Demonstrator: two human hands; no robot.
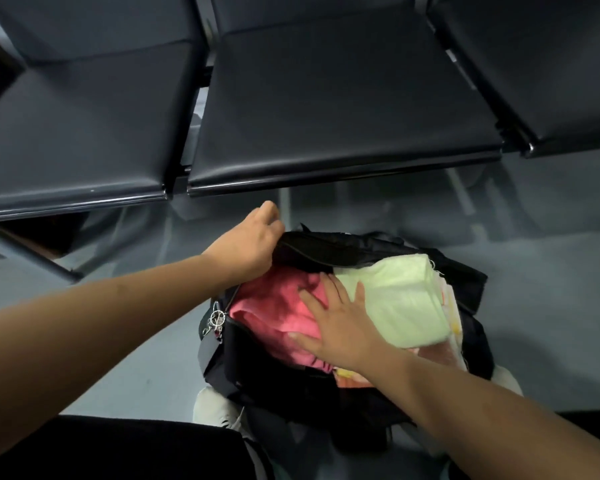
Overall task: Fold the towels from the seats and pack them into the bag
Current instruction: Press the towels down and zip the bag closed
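- Left grip (246,244) is clamped on the bag (329,249) at its far rim.
- Right grip (340,327), fingers straight, presses the pink towel (271,306); the green towel (399,299) lies just right of it.

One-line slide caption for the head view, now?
Right hand presses flat on the pink towel beside the green towel in the open black bag; left hand holds the bag's rim.

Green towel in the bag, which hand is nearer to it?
Right. The right hand presses flat across the pink towel, its fingers touching the green towel. The left hand grips the bag at its rim, apart from it.
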